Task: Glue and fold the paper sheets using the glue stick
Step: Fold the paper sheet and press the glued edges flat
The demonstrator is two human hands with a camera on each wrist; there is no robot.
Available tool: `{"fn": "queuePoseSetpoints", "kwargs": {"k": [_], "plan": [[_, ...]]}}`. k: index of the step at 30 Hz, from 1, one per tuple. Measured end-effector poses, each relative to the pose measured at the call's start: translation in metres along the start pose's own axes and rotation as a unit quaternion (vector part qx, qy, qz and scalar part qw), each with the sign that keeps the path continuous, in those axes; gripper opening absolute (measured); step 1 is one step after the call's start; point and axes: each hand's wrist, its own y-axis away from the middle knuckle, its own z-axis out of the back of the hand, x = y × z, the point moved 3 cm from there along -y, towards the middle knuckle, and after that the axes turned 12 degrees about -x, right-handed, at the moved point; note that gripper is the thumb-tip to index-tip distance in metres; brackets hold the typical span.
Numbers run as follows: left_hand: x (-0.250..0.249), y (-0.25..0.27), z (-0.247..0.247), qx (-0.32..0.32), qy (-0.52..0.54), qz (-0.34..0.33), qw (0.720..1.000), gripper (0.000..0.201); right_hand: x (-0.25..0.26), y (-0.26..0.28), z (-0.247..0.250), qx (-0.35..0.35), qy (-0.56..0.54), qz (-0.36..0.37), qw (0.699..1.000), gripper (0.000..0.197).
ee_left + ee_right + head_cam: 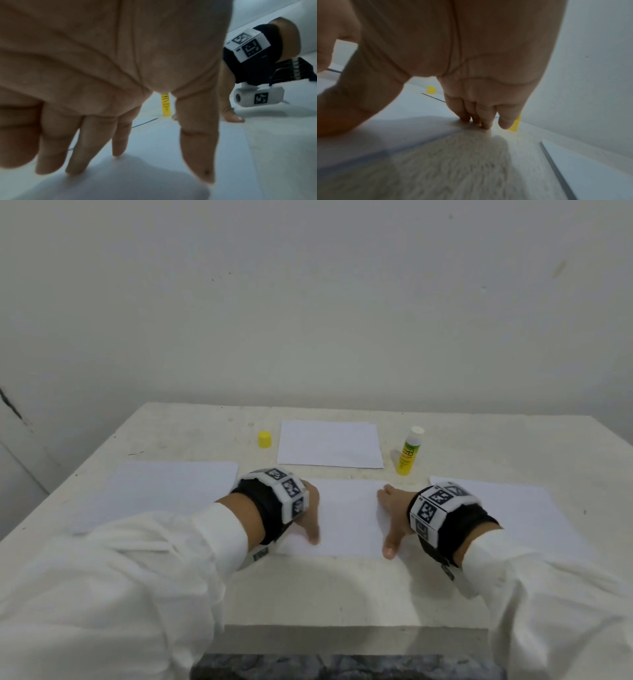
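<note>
A white paper sheet (347,518) lies in the middle of the table between my two hands. My left hand (310,517) presses flat on its left side with straight, spread fingers (118,142). My right hand (388,520) touches its right edge with straight fingertips (483,121), thumb reaching toward the near corner. The yellow-green glue stick (407,453) stands upright without its cap behind my right hand; it shows as a yellow strip in the wrist views. Its yellow cap (264,438) stands apart at the back left.
Three more white sheets lie on the pale table (308,587): one at the back (329,444), one on the left (161,491), one on the right (507,515). A bare wall rises right behind the table.
</note>
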Motion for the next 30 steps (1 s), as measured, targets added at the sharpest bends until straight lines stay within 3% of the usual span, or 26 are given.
{"fn": "queuePoseSetpoints", "kwargs": {"k": [3,7,12,15,18,22,26,28,30], "plan": [[-0.040,-0.020,-0.007,-0.013,0.004,-0.046,0.999,0.113,-0.003,-0.015,-0.013,-0.011,0.034,-0.007,0.999,0.142],[-0.065,-0.036,-0.011,-0.055,0.011,-0.077,0.995,0.128,-0.006,-0.029,-0.022,-0.025,0.056,-0.005,0.998,0.145],[-0.017,-0.037,-0.020,-0.002,-0.024,-0.029,0.999,0.147,-0.008,-0.026,-0.019,-0.015,0.061,0.008,0.998,0.141],[0.023,-0.030,-0.029,0.013,-0.025,0.000,1.000,0.151,-0.004,-0.022,-0.016,-0.013,0.063,0.019,0.998,0.132],[0.052,-0.022,-0.034,0.012,-0.033,0.021,0.999,0.152,-0.001,-0.019,-0.008,-0.010,0.079,0.007,0.997,0.135],[0.069,-0.011,-0.038,0.005,-0.044,0.005,0.999,0.148,0.012,-0.009,0.001,0.003,0.098,0.009,0.995,0.131],[0.070,-0.006,-0.038,-0.002,-0.046,-0.001,0.999,0.143,0.059,0.010,0.011,0.000,0.137,0.105,0.985,0.101],[0.069,-0.006,-0.037,-0.001,-0.051,0.001,0.999,0.144,0.097,0.020,0.018,0.033,0.115,0.160,0.980,0.088],[0.068,-0.005,-0.035,0.001,-0.060,0.001,0.998,0.145,0.132,0.019,0.021,0.020,0.097,0.191,0.977,0.077]]}}
